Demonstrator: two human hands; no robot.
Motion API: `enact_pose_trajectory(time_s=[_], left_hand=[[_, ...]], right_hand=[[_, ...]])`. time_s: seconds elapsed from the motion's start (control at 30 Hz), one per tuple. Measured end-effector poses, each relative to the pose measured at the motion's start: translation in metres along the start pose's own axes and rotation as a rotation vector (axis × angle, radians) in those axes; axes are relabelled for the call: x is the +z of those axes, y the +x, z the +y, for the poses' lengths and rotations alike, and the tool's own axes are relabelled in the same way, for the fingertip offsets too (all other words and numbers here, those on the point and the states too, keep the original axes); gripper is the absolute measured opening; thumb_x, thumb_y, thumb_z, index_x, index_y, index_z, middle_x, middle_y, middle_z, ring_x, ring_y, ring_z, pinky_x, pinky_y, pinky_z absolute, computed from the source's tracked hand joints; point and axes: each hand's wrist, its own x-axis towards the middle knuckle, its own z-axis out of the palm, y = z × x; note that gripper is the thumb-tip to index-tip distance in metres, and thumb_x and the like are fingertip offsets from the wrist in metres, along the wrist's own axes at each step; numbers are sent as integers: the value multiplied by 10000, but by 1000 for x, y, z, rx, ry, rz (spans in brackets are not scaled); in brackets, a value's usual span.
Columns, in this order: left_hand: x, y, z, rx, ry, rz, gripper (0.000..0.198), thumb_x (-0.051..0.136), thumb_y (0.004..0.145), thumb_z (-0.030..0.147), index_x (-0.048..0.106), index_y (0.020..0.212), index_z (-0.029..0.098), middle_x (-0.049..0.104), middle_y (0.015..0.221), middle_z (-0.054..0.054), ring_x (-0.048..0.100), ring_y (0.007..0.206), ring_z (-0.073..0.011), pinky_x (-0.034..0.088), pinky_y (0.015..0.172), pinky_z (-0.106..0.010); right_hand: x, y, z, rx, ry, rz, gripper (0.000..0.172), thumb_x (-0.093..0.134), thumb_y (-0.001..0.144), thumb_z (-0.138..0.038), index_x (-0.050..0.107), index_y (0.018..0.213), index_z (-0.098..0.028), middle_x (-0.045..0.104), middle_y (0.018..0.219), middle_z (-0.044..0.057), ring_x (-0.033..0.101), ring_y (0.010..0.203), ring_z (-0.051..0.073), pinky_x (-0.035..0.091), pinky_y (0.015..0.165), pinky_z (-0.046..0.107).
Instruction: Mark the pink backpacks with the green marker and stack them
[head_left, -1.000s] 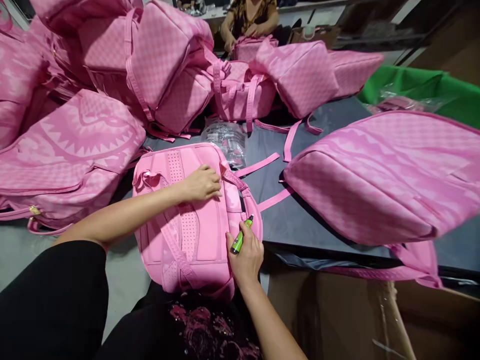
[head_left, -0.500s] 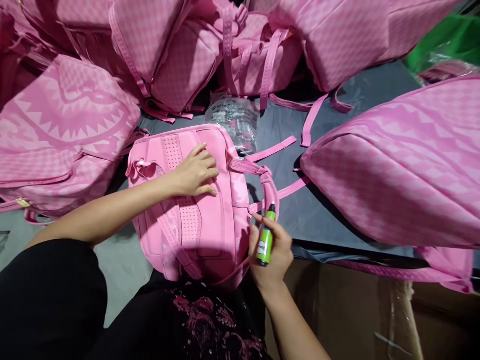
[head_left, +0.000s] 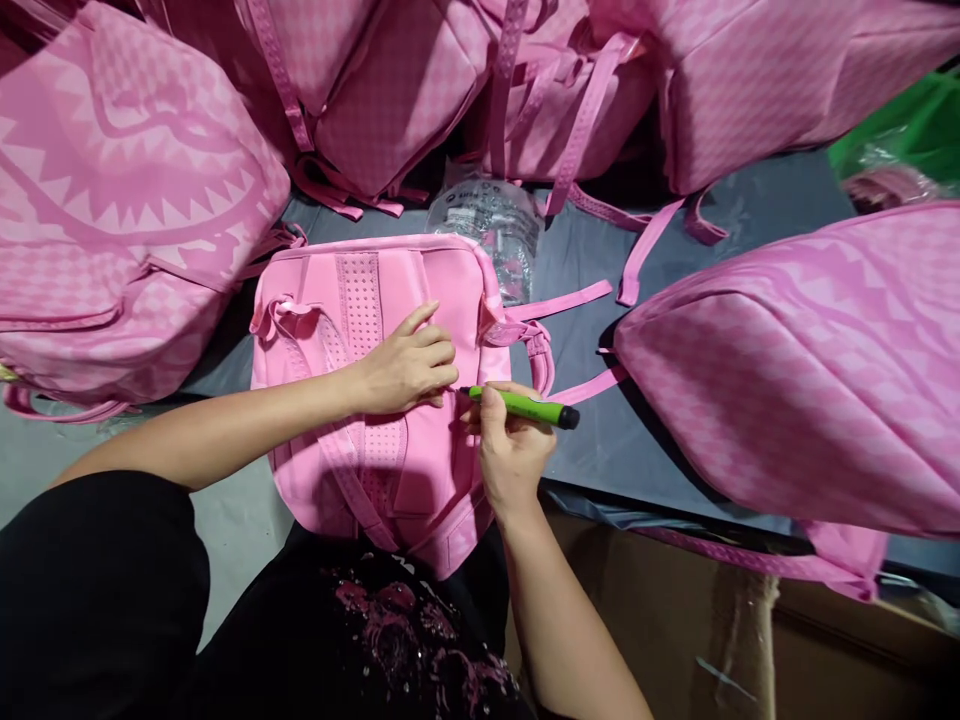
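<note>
Pink backpack [head_left: 427,460] lies padded face up, leaning from the edge of the dark table [head_left: 787,200] onto the wearer's lap. Change over the last half second: the green marker [head_left: 529,406] stood upright off the backpack's right edge; it now lies slantwise across that edge, dark tip pointing inward, and the right hand [head_left: 517,450] has shifted in with it. Left hand [head_left: 409,368] remains on the backpack's padded face. Reading for the work in hand: marker and steadying hand now meet at one spot on the backpack; tip contact not confirmed. Right thumb and fingers pinch the marker's barrel. Left fingers lie close together beside the tip, the outermost spread away; cannot tell whether they grip fabric. Count: one backpack under the hands; one marker; one clear plastic packet [head_left: 487,225] just behind the backpack; one large bag [head_left: 787,380] to its right; one toothed-print bag [head_left: 142,190] to its left; two strap ends [head_left: 570,300] between it and the large bag; at least four checked bags [head_left: 405,100] heaped behind it, overlap preventing an exact figure; one green cloth [head_left: 915,125] far behind, to its right.
</note>
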Motion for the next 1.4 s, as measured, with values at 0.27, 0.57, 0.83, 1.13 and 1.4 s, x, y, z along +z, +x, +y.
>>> enact_pose_trajectory(time_s=[0.27, 0.57, 0.83, 1.13, 1.4], left_hand=[[4, -1, -1, -3, -2, 52, 333, 565, 946, 524, 649, 895, 205, 649, 910, -33, 544, 987, -222, 296, 1199, -550], [3, 0, -1, -20, -17, 15, 266, 628, 917, 477, 657, 902, 212, 655, 910, -29, 557, 985, -221, 298, 1201, -540], [2, 0, -2, -14, -23, 20, 318, 626, 913, 510, 642, 873, 195, 653, 906, -38, 545, 976, -225, 296, 1181, -545], [-19, 14, -12, 53, 16, -133, 291, 709, 856, 474, 651, 846, 189, 693, 866, -53, 579, 886, -225, 382, 990, -435], [-74, 30, -16, 16, 138, -347, 301, 793, 755, 423, 638, 763, 165, 723, 770, -67, 644, 762, -219, 371, 728, -352]], right_hand=[[1, 4, 2, -144, -233, -9, 219, 562, 972, -384, 647, 932, -187, 735, 862, 75, 721, 737, 211, 591, 672, 350], [1, 1, 6, -150, -252, -25, 227, 583, 962, -390, 656, 922, -178, 733, 865, 77, 701, 664, 190, 583, 644, 337], [1, -2, 5, -103, -154, -74, 205, 585, 967, -368, 649, 992, -175, 737, 885, 75, 716, 691, 186, 584, 639, 318], [-3, -3, 1, -73, -142, -145, 232, 585, 958, -388, 671, 1046, -191, 751, 896, 57, 727, 732, 189, 590, 691, 312], [-26, -32, -11, -356, -127, -178, 361, 547, 983, -235, 607, 1339, -237, 715, 1236, 80, 717, 1061, 218, 589, 920, 379]])
